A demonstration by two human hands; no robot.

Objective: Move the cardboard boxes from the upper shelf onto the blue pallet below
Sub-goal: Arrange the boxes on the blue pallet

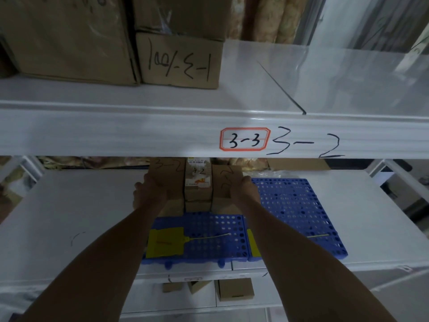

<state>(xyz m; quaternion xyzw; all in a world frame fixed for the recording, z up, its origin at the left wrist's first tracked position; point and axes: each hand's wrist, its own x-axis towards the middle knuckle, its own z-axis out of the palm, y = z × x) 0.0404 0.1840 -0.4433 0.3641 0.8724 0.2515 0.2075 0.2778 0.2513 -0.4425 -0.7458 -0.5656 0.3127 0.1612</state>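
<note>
**Three boxes clamped over the pallet**

Left hand (148, 189) and right hand (243, 189) gripping the outer ends of a row of small boxes (198, 182), squeezed together at the back of the pallet (290, 205). Probably light and stiff, with a loose middle one. Best pressed inward, low on the sides. Marked "3-2" and "4-2", third unclear. Beam (116, 133) sticker (245, 138) reads "3-3", then a handwritten "3-2". Upper carton (181, 61) scrawled upside down, roughly "1-3-/001".

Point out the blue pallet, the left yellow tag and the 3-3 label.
blue pallet (290, 205), head view, bare perforated top, right half.
left yellow tag (164, 242), head view, middle of its face.
3-3 label (245, 139), head view, centre, between the digits.
</note>
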